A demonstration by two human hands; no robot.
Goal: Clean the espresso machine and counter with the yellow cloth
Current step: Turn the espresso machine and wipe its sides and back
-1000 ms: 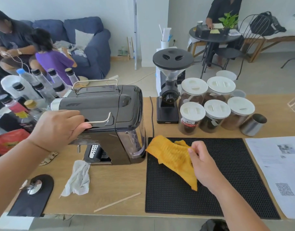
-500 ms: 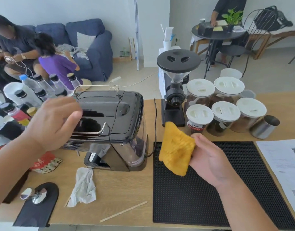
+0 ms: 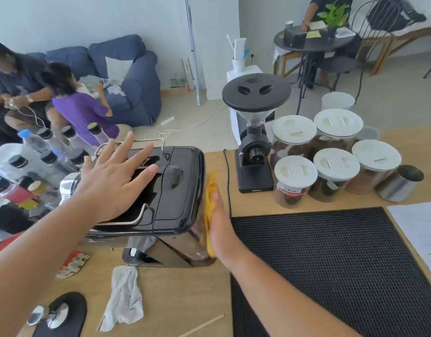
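The black espresso machine (image 3: pixel 178 190) stands on the wooden counter (image 3: pixel 180 288), left of centre. My left hand (image 3: pixel 112 178) lies flat on its glossy top with fingers spread, holding nothing. My right hand (image 3: pixel 219 227) presses the yellow cloth (image 3: pixel 208 203) flat against the machine's right side wall, over the clear water tank. Only a narrow strip of the cloth shows between my palm and the machine.
A black rubber mat (image 3: pixel 331 263) covers the counter to the right. Behind it stand a black grinder (image 3: pixel 254 142), several white-lidded jars (image 3: pixel 294 181) and a steel cup (image 3: pixel 399 183). A crumpled white cloth (image 3: pixel 123 297), a tamper (image 3: pixel 49 314) and a wooden stick (image 3: pixel 202 324) lie in front. Bottles (image 3: pixel 39 147) crowd the left.
My right hand lifted the yellow cloth off the black mat and pressed it against the machine's right side. My left hand let go of the front rail and now rests open on top.
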